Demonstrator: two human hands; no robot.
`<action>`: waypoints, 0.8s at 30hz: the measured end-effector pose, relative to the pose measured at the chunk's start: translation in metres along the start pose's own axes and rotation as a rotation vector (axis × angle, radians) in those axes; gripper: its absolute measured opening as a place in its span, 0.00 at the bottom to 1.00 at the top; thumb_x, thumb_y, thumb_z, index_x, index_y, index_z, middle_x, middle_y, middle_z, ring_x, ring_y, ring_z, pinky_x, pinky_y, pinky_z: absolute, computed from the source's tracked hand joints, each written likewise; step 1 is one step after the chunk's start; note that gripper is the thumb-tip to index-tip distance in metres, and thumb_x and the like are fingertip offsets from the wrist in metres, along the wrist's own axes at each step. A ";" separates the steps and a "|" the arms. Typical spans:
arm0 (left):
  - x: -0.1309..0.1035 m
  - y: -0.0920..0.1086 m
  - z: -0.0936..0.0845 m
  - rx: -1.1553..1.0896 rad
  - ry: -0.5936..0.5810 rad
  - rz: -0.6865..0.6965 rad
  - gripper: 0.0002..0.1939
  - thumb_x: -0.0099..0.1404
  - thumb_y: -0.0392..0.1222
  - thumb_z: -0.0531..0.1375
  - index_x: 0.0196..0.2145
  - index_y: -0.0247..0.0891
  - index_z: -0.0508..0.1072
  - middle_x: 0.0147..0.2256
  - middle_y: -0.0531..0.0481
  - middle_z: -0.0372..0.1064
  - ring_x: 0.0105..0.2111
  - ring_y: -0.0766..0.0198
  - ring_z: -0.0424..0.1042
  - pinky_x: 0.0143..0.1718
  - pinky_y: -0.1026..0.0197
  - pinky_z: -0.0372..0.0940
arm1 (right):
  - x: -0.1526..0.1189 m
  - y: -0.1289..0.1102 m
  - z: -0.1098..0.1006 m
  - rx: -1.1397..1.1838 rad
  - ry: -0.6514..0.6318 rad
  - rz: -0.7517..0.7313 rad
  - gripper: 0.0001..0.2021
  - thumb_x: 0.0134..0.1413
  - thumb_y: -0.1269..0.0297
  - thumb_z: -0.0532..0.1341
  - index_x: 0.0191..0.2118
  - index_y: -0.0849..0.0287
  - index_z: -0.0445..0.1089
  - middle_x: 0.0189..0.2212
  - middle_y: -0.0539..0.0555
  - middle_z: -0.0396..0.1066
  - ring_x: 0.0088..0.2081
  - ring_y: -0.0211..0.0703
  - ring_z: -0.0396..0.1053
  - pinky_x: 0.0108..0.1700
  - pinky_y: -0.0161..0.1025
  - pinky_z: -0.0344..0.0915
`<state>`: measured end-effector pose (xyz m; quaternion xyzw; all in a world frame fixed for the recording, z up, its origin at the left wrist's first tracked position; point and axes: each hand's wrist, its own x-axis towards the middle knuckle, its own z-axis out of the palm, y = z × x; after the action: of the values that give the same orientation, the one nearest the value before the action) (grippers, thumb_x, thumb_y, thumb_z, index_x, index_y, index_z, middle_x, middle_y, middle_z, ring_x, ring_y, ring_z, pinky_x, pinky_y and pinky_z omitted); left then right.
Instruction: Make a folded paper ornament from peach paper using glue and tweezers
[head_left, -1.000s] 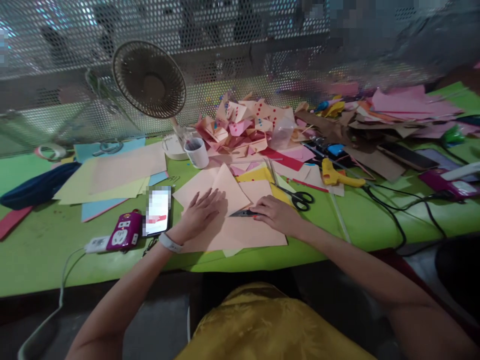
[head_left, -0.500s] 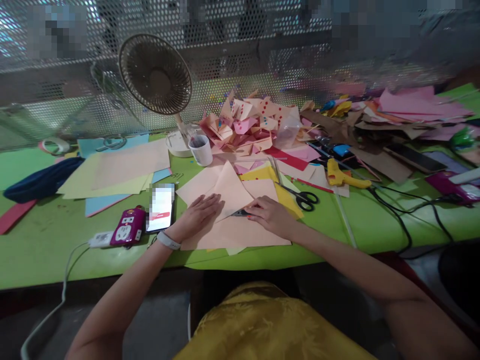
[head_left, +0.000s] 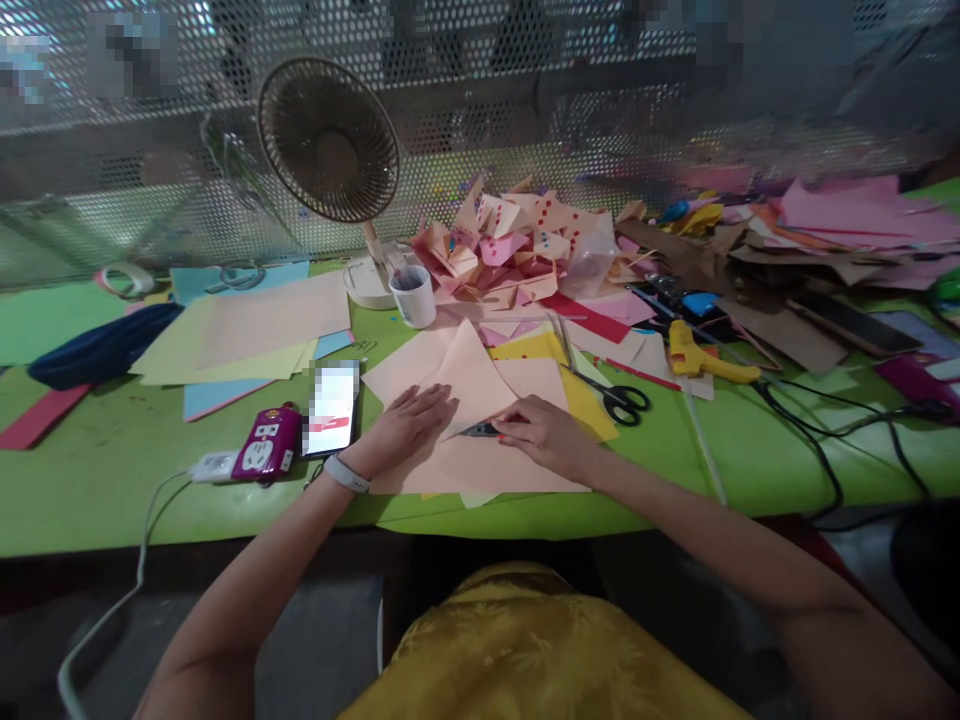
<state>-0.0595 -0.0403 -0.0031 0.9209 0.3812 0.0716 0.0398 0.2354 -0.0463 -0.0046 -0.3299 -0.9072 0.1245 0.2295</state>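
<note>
My left hand [head_left: 409,428] lies flat with fingers stretched on a folded peach paper [head_left: 475,370], near its left edge. My right hand [head_left: 536,432] is closed round a small dark pointed tool [head_left: 480,430], too partly hidden to name surely. The tool's tip points left, at the lower edge of the folded paper, close to my left fingertips. Beneath both hands lies a larger peach sheet [head_left: 480,470] on the green table [head_left: 645,470]. Black-handled scissors [head_left: 622,402] rest right of my right hand on yellow paper [head_left: 589,405].
A lit phone [head_left: 330,408] and purple power socket [head_left: 268,443] are at left. Behind stand a fan [head_left: 330,140], a white cup [head_left: 414,298] and a heap of paper scraps [head_left: 517,245]. To the right are a yellow glue gun [head_left: 705,355] and black cables [head_left: 817,450].
The whole view has shifted slightly, so the table items appear farther right. Both hands keep nearly the same place on the paper, and my right hand still holds the tool.
</note>
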 end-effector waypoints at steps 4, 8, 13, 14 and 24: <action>-0.001 -0.001 0.002 0.007 -0.003 0.000 0.24 0.74 0.38 0.43 0.66 0.43 0.55 0.67 0.46 0.51 0.67 0.62 0.49 0.67 0.49 0.45 | 0.000 -0.004 0.001 -0.009 -0.036 -0.004 0.12 0.63 0.64 0.59 0.50 0.55 0.73 0.42 0.56 0.72 0.45 0.45 0.67 0.46 0.43 0.67; -0.001 -0.002 0.003 0.001 -0.003 0.001 0.24 0.74 0.37 0.43 0.66 0.43 0.54 0.67 0.46 0.51 0.67 0.62 0.49 0.67 0.49 0.45 | -0.003 -0.004 0.000 0.006 -0.044 -0.024 0.12 0.63 0.64 0.59 0.50 0.55 0.73 0.42 0.56 0.72 0.45 0.44 0.67 0.46 0.43 0.67; -0.002 -0.001 0.002 0.003 0.013 0.010 0.24 0.74 0.38 0.44 0.66 0.43 0.54 0.66 0.45 0.52 0.67 0.60 0.50 0.67 0.48 0.46 | 0.004 -0.012 0.003 -0.032 -0.029 0.004 0.11 0.62 0.64 0.60 0.48 0.55 0.74 0.41 0.57 0.72 0.44 0.45 0.68 0.45 0.42 0.68; -0.002 -0.001 0.003 0.005 0.014 0.011 0.24 0.74 0.38 0.45 0.66 0.43 0.54 0.66 0.44 0.52 0.67 0.60 0.50 0.67 0.48 0.46 | 0.006 -0.015 0.004 -0.044 -0.032 0.011 0.11 0.62 0.64 0.60 0.48 0.55 0.74 0.41 0.57 0.72 0.45 0.45 0.68 0.44 0.42 0.68; -0.003 -0.002 0.006 0.038 0.015 0.027 0.25 0.74 0.36 0.43 0.67 0.42 0.52 0.67 0.45 0.51 0.67 0.61 0.49 0.66 0.49 0.46 | 0.001 -0.018 0.006 -0.015 -0.048 0.004 0.11 0.63 0.63 0.59 0.49 0.55 0.74 0.41 0.55 0.72 0.45 0.44 0.67 0.46 0.41 0.66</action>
<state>-0.0622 -0.0411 -0.0092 0.9259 0.3703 0.0718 0.0185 0.2220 -0.0598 -0.0024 -0.3301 -0.9128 0.1260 0.2048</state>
